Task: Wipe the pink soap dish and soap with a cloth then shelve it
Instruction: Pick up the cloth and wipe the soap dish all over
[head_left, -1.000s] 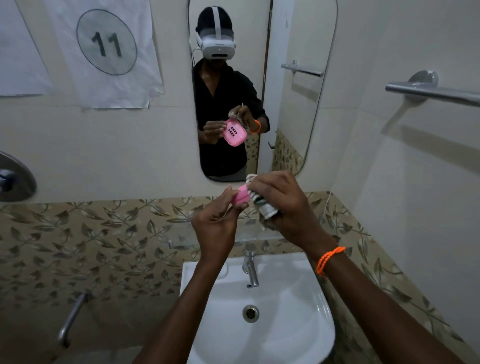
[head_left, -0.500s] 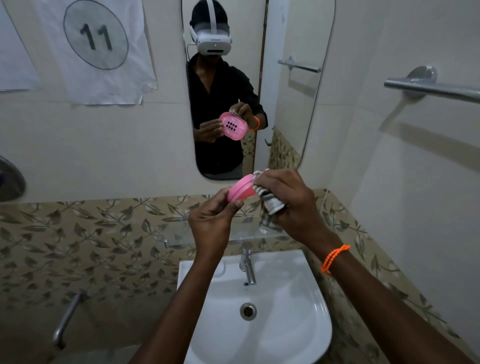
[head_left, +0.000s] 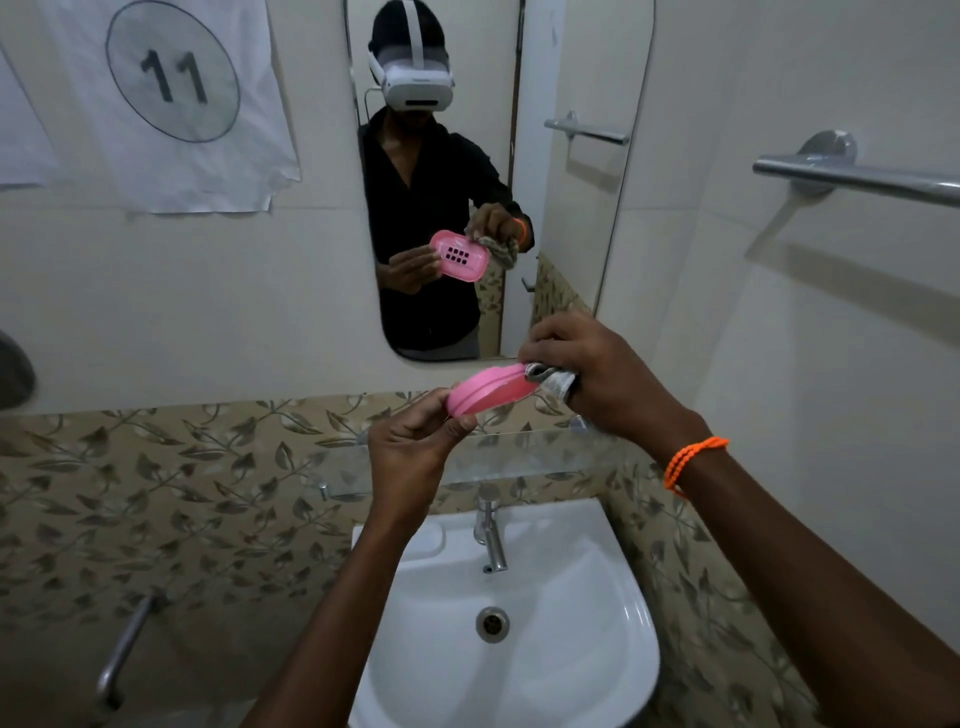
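Observation:
My left hand (head_left: 415, 449) pinches the left end of the pink soap dish (head_left: 485, 389), held tilted in the air above the glass shelf (head_left: 524, 457). My right hand (head_left: 597, 371) grips a bunched grey-white cloth (head_left: 553, 378) and presses it against the dish's right end. In the mirror (head_left: 498, 171) the reflected dish shows a grid of drain holes and no soap in it. I see no soap anywhere.
A white basin (head_left: 597, 649) with a chrome tap (head_left: 491, 535) sits below my hands. A towel rail (head_left: 857, 176) sticks out from the right wall. A paper sheet marked 11 (head_left: 174, 98) hangs on the left wall, with a metal pipe (head_left: 124, 649) low down.
The dish has turned flatter and shows more of its length. My right hand has slid the cloth out to the dish's right end. The view has shifted slightly.

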